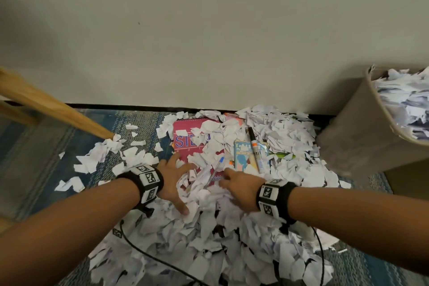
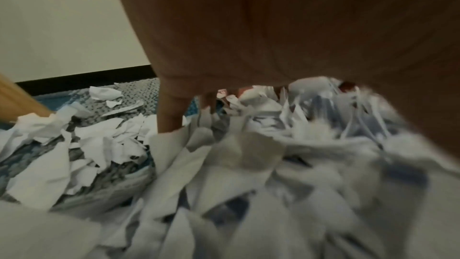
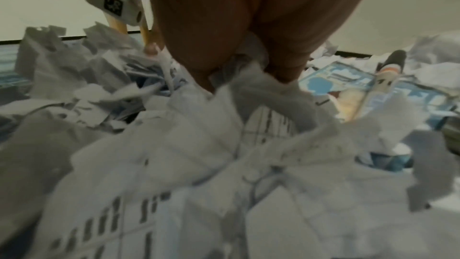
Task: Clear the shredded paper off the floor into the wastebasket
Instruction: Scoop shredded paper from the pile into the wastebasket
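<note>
The scene is viewed by the head camera from above, faced forward and down at a heap of torn white paper scraps (image 1: 209, 227) on a blue patterned carpet (image 1: 46, 146), with a plain cream wall (image 1: 209, 30) across the upper half. The left wrist view is taken from just under the left hand (image 2: 286, 27), very near the scraps (image 2: 248, 184), faced toward the wall (image 2: 62, 27). The right wrist view is set equally low and close under the right hand (image 3: 248, 27). The heap (image 3: 199, 164), the wall (image 3: 410, 7) and a slanted light wooden leg (image 1: 58, 109) (image 2: 17, 99) are shared between views
</note>
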A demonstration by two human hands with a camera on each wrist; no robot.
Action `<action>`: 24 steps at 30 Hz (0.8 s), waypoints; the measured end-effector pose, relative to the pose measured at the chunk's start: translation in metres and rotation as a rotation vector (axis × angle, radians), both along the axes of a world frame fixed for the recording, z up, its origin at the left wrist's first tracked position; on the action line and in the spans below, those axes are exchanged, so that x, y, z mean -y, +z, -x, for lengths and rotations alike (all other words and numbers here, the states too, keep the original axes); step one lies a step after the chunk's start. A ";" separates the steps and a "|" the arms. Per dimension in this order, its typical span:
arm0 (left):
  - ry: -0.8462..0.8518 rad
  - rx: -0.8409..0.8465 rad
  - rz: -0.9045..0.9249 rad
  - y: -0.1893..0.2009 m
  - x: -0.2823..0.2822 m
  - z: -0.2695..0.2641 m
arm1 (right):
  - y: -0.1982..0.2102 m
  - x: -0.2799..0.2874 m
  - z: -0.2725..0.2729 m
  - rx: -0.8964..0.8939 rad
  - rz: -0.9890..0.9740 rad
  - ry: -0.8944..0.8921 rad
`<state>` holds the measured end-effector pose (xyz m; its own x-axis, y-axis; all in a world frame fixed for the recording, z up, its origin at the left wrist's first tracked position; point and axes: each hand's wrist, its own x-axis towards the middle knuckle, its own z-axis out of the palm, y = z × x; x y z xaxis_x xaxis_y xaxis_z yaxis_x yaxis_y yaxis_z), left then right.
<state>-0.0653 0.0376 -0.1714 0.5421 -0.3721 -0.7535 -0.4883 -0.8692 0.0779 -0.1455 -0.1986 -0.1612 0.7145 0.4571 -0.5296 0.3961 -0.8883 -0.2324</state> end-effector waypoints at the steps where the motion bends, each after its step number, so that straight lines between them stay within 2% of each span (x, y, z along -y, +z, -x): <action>1: -0.032 0.028 -0.025 0.000 0.001 0.005 | 0.004 0.001 -0.003 0.009 -0.033 -0.015; 5: -0.041 0.090 0.065 0.000 0.004 0.010 | 0.015 0.007 -0.007 0.025 -0.085 -0.044; 8: 0.028 0.124 0.234 0.014 0.006 0.002 | 0.016 0.015 -0.005 0.037 -0.122 -0.085; 11: 0.100 0.226 0.302 0.029 0.008 -0.009 | 0.018 0.024 -0.002 0.065 -0.143 -0.100; 14: 0.128 0.192 0.334 0.035 0.011 -0.010 | 0.020 0.031 0.006 0.142 -0.156 -0.089; 17: 0.032 0.087 0.289 0.028 0.014 0.007 | 0.019 0.035 0.022 0.182 -0.050 0.029; 19: -0.025 0.018 0.170 0.016 0.016 0.025 | 0.018 0.037 0.037 0.132 0.041 0.120; 22: -0.222 0.087 0.005 0.000 0.019 0.049 | 0.013 0.041 0.058 0.035 0.152 0.265; 24: -0.287 0.143 -0.018 -0.006 0.022 0.056 | 0.006 0.043 0.066 -0.010 0.234 0.383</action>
